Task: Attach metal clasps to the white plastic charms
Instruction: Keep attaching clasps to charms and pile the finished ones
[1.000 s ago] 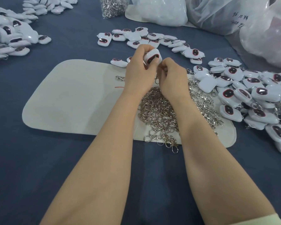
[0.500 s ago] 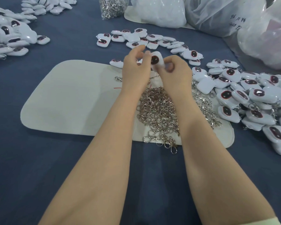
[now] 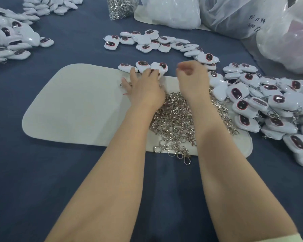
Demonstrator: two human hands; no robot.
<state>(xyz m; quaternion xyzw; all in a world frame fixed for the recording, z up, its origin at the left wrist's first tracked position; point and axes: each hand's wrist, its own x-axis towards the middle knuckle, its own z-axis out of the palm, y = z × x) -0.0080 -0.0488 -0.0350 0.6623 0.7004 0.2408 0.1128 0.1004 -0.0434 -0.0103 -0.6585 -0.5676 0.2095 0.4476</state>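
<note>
- The left hand's (image 3: 145,89) fingers (image 3: 148,73) curl down onto a white charm (image 3: 162,67) at the far edge of the pale mat (image 3: 77,105); I cannot tell whether they grip it.
- The right hand (image 3: 193,79) hovers beside it, its fingers (image 3: 182,69) loosely curled and blurred, with nothing visible in them.
- A pile of metal clasps (image 3: 175,119) lies on the mat under both wrists.
- More charms (image 3: 269,105) are heaped on the blue table (image 3: 42,172) to the right.

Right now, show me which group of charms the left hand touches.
The short row of charms at the far edge of the mat: the left hand has its fingers on it; the other heaps lie apart.
</note>
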